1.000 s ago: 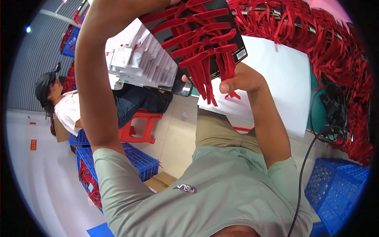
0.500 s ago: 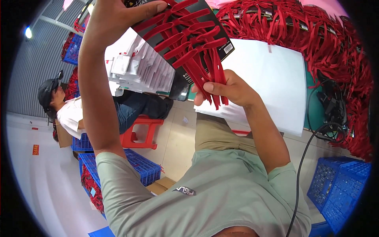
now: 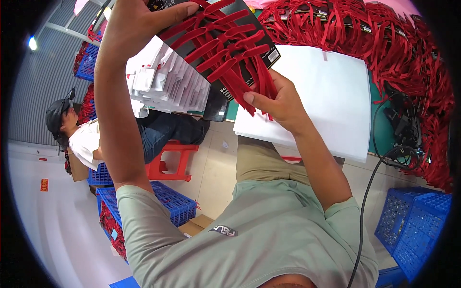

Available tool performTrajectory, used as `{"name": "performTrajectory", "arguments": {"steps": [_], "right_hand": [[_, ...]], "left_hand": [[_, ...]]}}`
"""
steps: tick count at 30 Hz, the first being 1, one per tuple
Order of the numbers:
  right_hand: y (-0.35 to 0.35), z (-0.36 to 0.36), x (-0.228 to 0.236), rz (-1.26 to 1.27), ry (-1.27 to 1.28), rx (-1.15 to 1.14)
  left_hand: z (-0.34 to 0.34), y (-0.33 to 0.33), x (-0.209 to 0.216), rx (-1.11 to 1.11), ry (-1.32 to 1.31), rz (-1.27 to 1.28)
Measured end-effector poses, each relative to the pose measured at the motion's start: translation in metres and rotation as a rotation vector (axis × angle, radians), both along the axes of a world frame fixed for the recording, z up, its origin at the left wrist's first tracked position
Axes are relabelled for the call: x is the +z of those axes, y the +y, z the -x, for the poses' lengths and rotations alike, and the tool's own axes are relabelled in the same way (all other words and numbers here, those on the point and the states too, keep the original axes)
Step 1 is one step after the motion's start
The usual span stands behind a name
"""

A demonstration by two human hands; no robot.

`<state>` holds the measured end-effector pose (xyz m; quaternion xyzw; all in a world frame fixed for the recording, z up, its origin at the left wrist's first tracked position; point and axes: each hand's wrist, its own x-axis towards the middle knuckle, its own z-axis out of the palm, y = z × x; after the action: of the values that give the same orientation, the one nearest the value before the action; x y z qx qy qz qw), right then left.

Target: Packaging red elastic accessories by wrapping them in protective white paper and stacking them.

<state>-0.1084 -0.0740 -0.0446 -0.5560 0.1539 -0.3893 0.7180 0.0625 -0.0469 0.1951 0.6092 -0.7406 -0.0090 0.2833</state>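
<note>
A black card [image 3: 235, 89] is held up in front of me, tilted, with several red velvet bows [image 3: 230, 48] fixed across it in rows. My left hand [image 3: 139, 24] grips the card's upper left edge, thumb on the front; its other fingers are hidden or out of the picture. At the lower end my right hand [image 3: 283, 103] is closed round the bows' long red tails, its thumb lying over them. The tail ends stick out below this hand, above a white sheet [image 3: 326, 105] on the table.
Heaps of red bows on cards [image 3: 384, 48] line the far right side. Stacked white packets [image 3: 168, 81] stand left of the card. A black cable [image 3: 367, 192] hangs at my right, near a blue crate [image 3: 413, 225]. A person [image 3: 86, 139] sits at left by a red stool [image 3: 175, 161].
The card has shifted slightly left. My right hand has moved up a little along the tails, staying closed on them, and less of their ends shows below it.
</note>
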Motion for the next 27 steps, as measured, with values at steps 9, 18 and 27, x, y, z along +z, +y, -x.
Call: {"name": "performTrajectory", "arguments": {"steps": [9, 18, 27], "right_hand": [[-0.004, 0.001, -0.009, -0.067, -0.064, 0.172], [-0.016, 0.009, 0.006, 0.021, -0.002, 0.428], [-0.023, 0.047, -0.003, -0.036, 0.139, 0.299]], "left_hand": [[-0.007, 0.001, -0.002, 0.017, 0.007, -0.015], [-0.014, 0.0, -0.005, 0.001, 0.077, -0.012], [-0.017, -0.01, -0.044, -0.12, 0.32, 0.022]]}}
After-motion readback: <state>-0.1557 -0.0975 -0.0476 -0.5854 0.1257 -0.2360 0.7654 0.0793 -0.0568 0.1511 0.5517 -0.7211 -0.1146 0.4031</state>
